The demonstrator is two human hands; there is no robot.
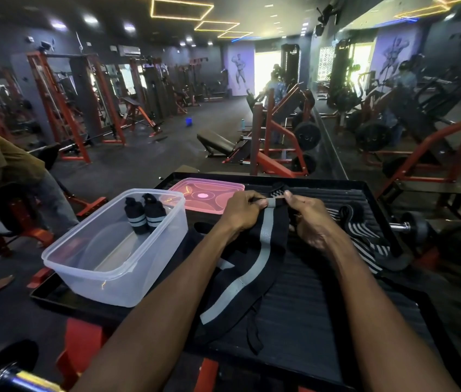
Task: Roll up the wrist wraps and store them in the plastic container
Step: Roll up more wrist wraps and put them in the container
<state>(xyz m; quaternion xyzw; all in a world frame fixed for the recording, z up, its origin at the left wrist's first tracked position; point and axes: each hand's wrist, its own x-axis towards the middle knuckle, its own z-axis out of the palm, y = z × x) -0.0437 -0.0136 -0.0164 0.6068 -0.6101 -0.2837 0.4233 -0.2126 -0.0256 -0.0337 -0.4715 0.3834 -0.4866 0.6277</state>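
Observation:
A black wrist wrap [254, 267] with a grey stripe trails down the ribbed black platform [322, 301] toward me. My left hand [242, 212] and my right hand [310, 219] both pinch its far end, thumbs close together. To the left stands a clear plastic container [87, 267] with two rolled black wraps [146, 213] upright at its far side. A black-and-white striped wrap [365, 236] lies loose to the right of my right hand. Another striped wrap [279, 190] shows just beyond my fingers.
The container's pink lid [206, 195] lies flat at the platform's far edge. A dumbbell [413, 226] sits off the right side. A person in an olive shirt [5, 165] bends at the left. Red gym machines fill the room behind.

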